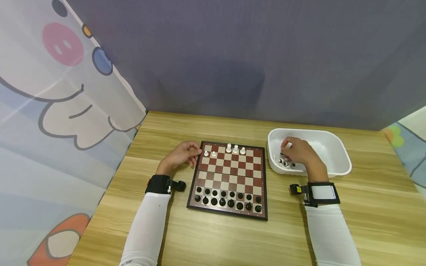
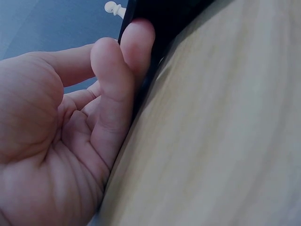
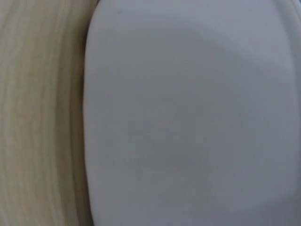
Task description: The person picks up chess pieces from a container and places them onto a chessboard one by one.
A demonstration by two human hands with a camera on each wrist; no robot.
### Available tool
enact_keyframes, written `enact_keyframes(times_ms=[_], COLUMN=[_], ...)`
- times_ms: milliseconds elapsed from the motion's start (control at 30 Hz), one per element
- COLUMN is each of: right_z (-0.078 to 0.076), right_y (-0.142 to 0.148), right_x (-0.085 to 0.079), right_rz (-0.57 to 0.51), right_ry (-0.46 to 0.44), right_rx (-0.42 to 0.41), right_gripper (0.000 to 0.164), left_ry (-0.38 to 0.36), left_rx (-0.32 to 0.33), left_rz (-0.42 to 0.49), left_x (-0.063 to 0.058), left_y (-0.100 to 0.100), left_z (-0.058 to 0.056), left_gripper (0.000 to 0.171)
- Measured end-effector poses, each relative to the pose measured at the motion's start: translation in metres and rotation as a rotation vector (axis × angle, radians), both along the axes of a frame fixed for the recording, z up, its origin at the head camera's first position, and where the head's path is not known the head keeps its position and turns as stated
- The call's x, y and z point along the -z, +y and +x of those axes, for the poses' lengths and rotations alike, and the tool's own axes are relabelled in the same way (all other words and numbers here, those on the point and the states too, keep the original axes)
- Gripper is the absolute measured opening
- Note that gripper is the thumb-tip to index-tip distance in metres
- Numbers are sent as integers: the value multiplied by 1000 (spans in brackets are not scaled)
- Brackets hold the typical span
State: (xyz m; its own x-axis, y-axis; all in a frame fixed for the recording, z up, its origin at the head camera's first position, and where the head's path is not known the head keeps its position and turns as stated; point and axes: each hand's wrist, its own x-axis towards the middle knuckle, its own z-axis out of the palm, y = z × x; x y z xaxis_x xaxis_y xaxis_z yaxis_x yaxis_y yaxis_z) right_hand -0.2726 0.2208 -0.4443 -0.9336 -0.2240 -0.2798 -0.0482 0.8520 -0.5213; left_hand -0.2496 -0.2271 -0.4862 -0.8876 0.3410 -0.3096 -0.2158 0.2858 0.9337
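Observation:
A folding chessboard (image 1: 229, 176) with red-brown and cream squares lies on the table. My left hand (image 1: 183, 154) is at its far left edge, loosely bent fingertips (image 2: 137, 40) touching the dark side. A white pawn (image 2: 115, 8) shows above that edge. White pieces, among them a pawn (image 1: 214, 154) and a king (image 1: 229, 147), stand on the far side; two rows of black pieces (image 1: 222, 201) fill the near side. My right hand (image 1: 299, 151) reaches into a white plastic tub (image 1: 339, 157); thumb and forefinger pinch a small white chess piece (image 1: 282, 149), mostly hidden.
More white chess pieces (image 1: 285, 163) with dark bases lie in the tub's near left corner. The wooden table (image 1: 233, 240) meets a grey upright panel (image 1: 213, 74) at the back. A curtain with cartoon prints (image 1: 83, 122) hangs on the left.

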Motion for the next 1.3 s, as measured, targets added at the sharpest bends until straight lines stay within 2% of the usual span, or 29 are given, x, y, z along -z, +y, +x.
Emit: enact_keyframes(times_ms=[233,367,900,1300], right_z=[1,1,-4,-4], right_y=[1,1,-2,-3], right_x=[0,2,3,5], right_rz=[-39,-54,-47,-31], right_ry=[26,18,6,8], right_rx=[23,33,32,23], right_gripper=[17,16,17,16], left_ry=[22,10,-21,-3], left_rx=[11,8,-6,-2], left_rz=[6,-2,6,2], left_x=[0,1,1,-1], left_y=[-1,0,-1,0], left_z=[0,0,-4,-1], left_gripper=[14,15,17,16])
